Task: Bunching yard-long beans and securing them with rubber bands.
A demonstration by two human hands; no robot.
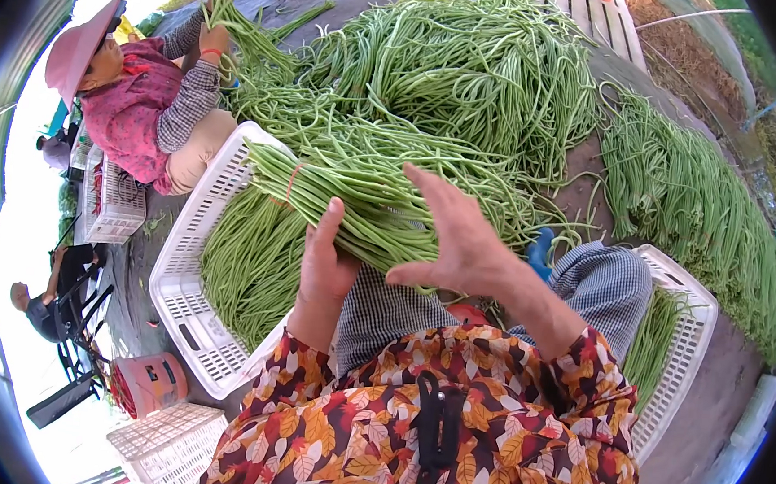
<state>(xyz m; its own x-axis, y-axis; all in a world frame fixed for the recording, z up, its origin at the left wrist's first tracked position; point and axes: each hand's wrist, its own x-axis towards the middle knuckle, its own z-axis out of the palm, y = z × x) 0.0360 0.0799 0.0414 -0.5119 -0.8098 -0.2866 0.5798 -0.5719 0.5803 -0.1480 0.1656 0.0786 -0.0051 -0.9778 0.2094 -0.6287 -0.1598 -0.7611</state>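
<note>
A bundle of long green beans [363, 206] lies across my left hand [323, 269], whose thumb presses on its near side while the fingers are hidden beneath. An orange-red band [293, 181] circles the bundle near its left end. My right hand [465, 238] is spread at the bundle's right part, thumb and fingers wide apart; whether it touches the beans I cannot tell. Under the bundle's left end stands a white slotted crate [197, 202] with more long beans [256, 264] in it. Behind the bundle, loose long beans [471, 77] rise in a large heap.
At the left, a person in a pink hat [131, 116] holds long beans. Another heap of beans [697, 201] spreads at the right, beyond a white crate [688, 353] beside my knee. An orange bucket [158, 379] and a pale crate [171, 443] stand at lower left.
</note>
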